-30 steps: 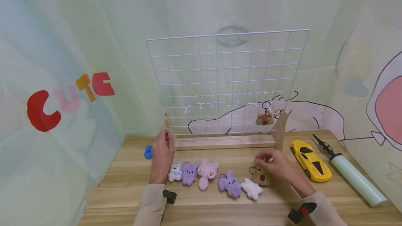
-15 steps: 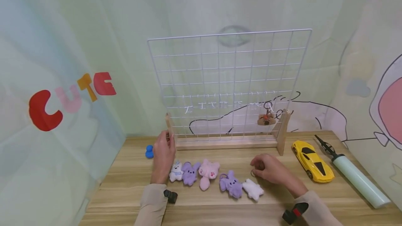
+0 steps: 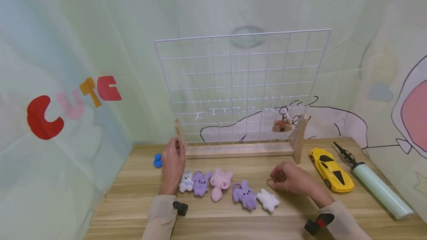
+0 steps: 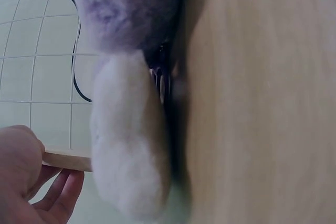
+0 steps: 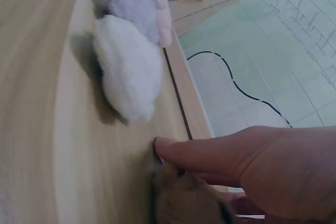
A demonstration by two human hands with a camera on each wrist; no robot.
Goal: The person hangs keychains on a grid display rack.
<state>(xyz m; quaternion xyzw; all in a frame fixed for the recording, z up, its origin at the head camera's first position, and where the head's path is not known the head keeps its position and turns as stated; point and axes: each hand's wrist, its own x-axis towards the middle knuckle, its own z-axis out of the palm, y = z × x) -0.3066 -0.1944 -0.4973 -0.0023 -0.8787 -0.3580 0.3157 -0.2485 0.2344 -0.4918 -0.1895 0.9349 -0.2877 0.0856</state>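
Observation:
My left hand (image 3: 172,162) holds the left wooden post (image 4: 65,161) of a white wire grid rack (image 3: 248,71). My right hand (image 3: 293,179) grips a brown plush keychain (image 5: 186,200) just above the table. Its metal ring (image 3: 270,183) pokes out by the fingertips, and the hand hides most of the plush in the head view. To the left lie a white plush (image 3: 268,200), a purple plush (image 3: 247,195), a pink plush (image 3: 220,183), another purple plush (image 3: 201,184) and a white plush with a blue bow (image 3: 186,182).
Another brown plush keychain (image 3: 282,125) hangs from a hook at the grid's right end. Several white hooks (image 3: 237,110) line the grid. A yellow toy car (image 3: 331,169) and a pale green hand pump (image 3: 380,190) lie at right; a blue object (image 3: 158,161) sits at left.
My right hand has closed on the brown plush keychain that lay on the table and moved slightly right with it. The left hand stays on the post.

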